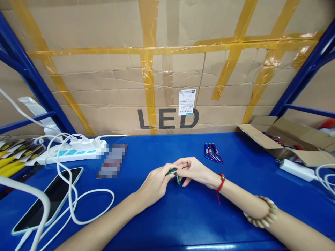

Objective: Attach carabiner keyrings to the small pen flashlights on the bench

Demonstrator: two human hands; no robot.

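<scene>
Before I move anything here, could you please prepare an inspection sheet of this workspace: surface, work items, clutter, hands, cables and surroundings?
Surface: glossy blue table.
Job's things: small green item with metal parts, partly hidden.
Clutter: three blue and purple items with clips, side by side; dark-screened phone at left; pixelated item; yellow items at far left; open cardboard box at right, contents unclear.
Hands: left hand and right hand, both with fingers closed on the green item.
Cables: white cables looped over the phone and beside the power strip; more at right, near a white block.
Surroundings: taped cardboard panel marked "LED" behind; blue frame at both sides.
</scene>
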